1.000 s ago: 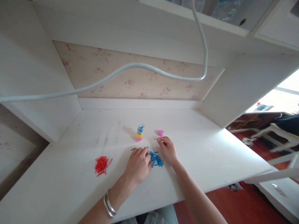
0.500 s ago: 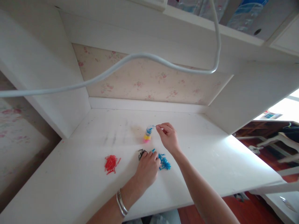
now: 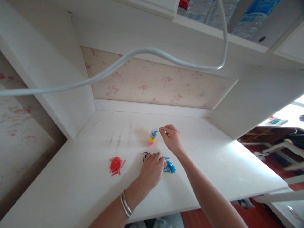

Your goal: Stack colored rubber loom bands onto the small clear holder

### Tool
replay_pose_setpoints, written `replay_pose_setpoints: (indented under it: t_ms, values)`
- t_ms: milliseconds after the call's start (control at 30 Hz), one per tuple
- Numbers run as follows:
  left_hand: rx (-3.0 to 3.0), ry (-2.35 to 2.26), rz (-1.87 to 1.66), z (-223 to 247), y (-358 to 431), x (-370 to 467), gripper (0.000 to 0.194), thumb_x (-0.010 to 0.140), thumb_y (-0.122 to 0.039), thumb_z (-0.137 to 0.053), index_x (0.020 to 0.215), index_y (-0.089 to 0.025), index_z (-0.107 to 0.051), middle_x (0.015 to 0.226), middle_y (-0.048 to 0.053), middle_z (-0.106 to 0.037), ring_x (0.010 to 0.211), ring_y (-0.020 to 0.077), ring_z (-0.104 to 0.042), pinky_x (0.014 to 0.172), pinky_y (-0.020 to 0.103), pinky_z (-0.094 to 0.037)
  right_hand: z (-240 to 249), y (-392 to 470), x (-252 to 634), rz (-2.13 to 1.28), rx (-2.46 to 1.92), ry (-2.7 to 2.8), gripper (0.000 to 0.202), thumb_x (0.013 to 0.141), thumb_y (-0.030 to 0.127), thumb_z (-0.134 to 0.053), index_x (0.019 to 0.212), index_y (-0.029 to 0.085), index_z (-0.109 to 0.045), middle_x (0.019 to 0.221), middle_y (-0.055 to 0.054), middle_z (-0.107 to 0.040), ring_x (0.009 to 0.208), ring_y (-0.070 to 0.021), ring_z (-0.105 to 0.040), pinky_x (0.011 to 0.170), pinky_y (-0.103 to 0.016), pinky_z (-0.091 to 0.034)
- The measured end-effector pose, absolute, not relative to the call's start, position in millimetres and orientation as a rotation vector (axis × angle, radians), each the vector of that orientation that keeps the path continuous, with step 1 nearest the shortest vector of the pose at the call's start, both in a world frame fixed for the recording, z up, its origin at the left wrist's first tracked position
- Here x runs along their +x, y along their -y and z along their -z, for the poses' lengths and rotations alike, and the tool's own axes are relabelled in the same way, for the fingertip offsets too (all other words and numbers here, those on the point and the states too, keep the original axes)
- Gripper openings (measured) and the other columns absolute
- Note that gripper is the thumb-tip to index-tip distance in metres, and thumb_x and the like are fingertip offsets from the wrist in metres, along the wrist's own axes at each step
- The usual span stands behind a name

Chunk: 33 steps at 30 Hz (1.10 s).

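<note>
A small clear bottle (image 3: 154, 133) stands on the white desk, its contents blue near the top, yellow lower down and pink at the base. Close beside its mouth, my right hand (image 3: 171, 138) is closed in a pinch; anything between the fingertips is too small to make out. My left hand (image 3: 152, 167) rests low over the desk with fingers curled, between black bands (image 3: 146, 155) and a blue pile of bands (image 3: 170, 166). A speck of blue shows by its fingertips, and what they hold is hidden. Farther left lies a red pile of bands (image 3: 116, 165).
The white desk (image 3: 78, 177) has side panels and a low back ledge (image 3: 152, 107). A thick white cable (image 3: 152, 50) crosses in front of the upper view. Plastic bottles (image 3: 254, 19) sit on the shelf above. White furniture (image 3: 280, 202) stands at the right.
The blue band at my right fingertips no longer shows there. That hand stays by the bottle's mouth, and my left hand remains at the piles. The view has shifted slightly.
</note>
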<state>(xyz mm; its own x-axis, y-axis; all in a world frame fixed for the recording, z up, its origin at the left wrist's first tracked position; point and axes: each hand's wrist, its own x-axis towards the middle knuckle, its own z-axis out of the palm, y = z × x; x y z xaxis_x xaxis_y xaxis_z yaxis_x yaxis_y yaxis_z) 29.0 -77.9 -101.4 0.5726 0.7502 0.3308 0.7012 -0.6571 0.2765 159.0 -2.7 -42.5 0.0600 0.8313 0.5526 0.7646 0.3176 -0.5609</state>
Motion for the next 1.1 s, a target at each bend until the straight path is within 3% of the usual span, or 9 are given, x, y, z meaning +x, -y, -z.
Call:
replay_pose_setpoints:
  t_ms: [167,400,533,767,1100]
  values:
    - [2.601,-1.257,-0.686,100,77,28,0.021,0.095,-0.022,-0.039,0.087,-0.019,-0.058,0.084,0.005,-0.062,0.083,0.0196,-0.056,0.078,0.036,-0.040,56,15,182,-0.196,-1.435,1.622,0.033,0.088,0.045,-0.049,0.084,0.021,-0.072,0.089,-0.005,-0.064,0.066,-0.0118,-0.055,0.063,-0.026,-0.044]
    - [2.318,-1.223,-0.876,100,72,27,0.015,0.091,-0.022,-0.047,0.086,-0.021,-0.061,0.085,0.003,-0.067,0.082,0.0184,-0.059,0.079,0.033,-0.044,112,50,217,-0.723,-1.433,1.550,0.028,0.082,0.045,-0.058,0.082,0.020,-0.070,0.081,-0.003,-0.063,0.066,-0.0134,-0.056,0.056,-0.025,-0.044]
    - [2.229,-1.236,-0.946,100,66,26,0.017,0.092,-0.023,-0.047,0.084,-0.020,-0.062,0.083,0.003,-0.068,0.083,0.0177,-0.059,0.080,0.032,-0.045,132,63,224,-0.681,-1.426,1.664,0.020,0.082,0.031,-0.054,0.085,0.021,-0.071,0.087,-0.004,-0.062,0.073,-0.0142,-0.057,0.064,-0.026,-0.046]
    - [2.162,-1.262,-1.079,99,62,22,0.017,0.092,-0.028,-0.047,0.087,-0.020,-0.062,0.086,0.003,-0.067,0.084,0.0173,-0.060,0.079,0.030,-0.046,142,64,230,-0.466,-1.469,1.762,0.033,0.073,0.008,-0.047,0.086,0.023,-0.073,0.095,-0.004,-0.059,0.089,-0.0166,-0.056,0.079,-0.030,-0.046]
    - [2.057,-1.394,-1.466,53,24,11,0.022,0.089,-0.035,-0.051,0.089,-0.018,-0.066,0.092,0.004,-0.062,0.075,0.0126,-0.057,0.067,0.024,-0.047,141,62,232,-0.395,-1.491,1.877,0.014,0.084,0.024,-0.056,0.083,0.023,-0.070,0.095,-0.005,-0.059,0.091,-0.0176,-0.054,0.083,-0.031,-0.043]
